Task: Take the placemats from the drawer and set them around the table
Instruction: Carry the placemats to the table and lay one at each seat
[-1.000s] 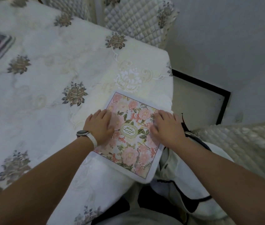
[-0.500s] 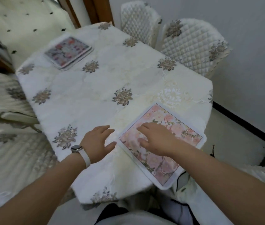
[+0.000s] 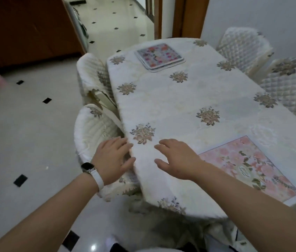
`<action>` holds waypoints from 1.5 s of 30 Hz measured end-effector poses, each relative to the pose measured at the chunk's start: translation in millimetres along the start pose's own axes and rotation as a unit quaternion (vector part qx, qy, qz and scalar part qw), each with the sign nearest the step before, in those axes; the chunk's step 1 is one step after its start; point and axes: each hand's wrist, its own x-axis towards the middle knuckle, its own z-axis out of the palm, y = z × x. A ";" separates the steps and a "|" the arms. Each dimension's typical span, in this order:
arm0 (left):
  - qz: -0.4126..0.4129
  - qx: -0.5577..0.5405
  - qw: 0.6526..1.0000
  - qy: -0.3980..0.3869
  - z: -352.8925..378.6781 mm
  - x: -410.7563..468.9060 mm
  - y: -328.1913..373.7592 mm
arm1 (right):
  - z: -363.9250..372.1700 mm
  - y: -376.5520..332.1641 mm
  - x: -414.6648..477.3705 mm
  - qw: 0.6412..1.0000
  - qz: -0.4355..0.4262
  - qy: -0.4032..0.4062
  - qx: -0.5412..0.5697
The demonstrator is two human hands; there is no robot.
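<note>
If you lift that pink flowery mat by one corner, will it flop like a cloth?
Probably not much. The pink flowery mat seems to jut past the table edge without drooping, so it looks fairly stiff. It lies thin and flat, so it is likely light.

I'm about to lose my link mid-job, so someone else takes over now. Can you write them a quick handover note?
Left hand: open, holds nothing, at the left edge of the table, above a chair.
Right hand: open, holds nothing, over the tablecloth.
Things: one floral placemat lies flat at the near right end; a stack of placemats sits at the far end, count unclear.
Done: one place set.
Left: probably take mats from the stack and lay them at the other seats.
</note>
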 end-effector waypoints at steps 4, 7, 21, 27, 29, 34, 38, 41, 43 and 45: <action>-0.023 -0.008 0.999 0.025 -13.8 -46.8 -69.8 | 1.3 -78.8 34.5 1.000 -0.018 0.011 -0.016; -0.051 -0.008 0.998 0.031 -24.5 -80.0 -124.7 | 4.4 -136.2 68.7 0.999 -0.028 0.008 -0.028; -0.202 -0.013 0.975 0.094 -56.3 -232.8 -299.0 | 19.9 -325.9 191.2 0.990 -0.128 0.007 -0.057; -0.262 -0.009 0.960 0.093 -58.2 -264.2 -332.3 | 29.6 -368.4 226.1 0.980 -0.181 -0.019 -0.075; -0.276 -0.009 0.957 0.091 -57.5 -270.2 -345.0 | 32.5 -379.5 240.3 0.978 -0.194 -0.022 -0.076; -0.305 -0.011 0.950 0.070 -54.7 -268.6 -378.7 | 38.5 -397.6 283.9 0.972 -0.220 -0.036 -0.074; -0.322 -0.004 0.945 0.054 -61.8 -245.4 -419.8 | 33.1 -405.0 339.6 0.971 -0.230 -0.023 -0.060; -0.312 0.006 0.949 0.040 -66.9 -208.5 -453.4 | 27.4 -399.5 385.8 0.974 -0.223 -0.006 -0.043; -0.301 0.012 0.953 0.035 -69.3 -177.2 -474.2 | 23.6 -389.1 412.5 0.978 -0.205 0.000 -0.027; -0.289 0.013 0.957 0.028 -72.3 -141.0 -490.6 | 17.3 -373.4 436.2 0.982 -0.187 0.001 -0.024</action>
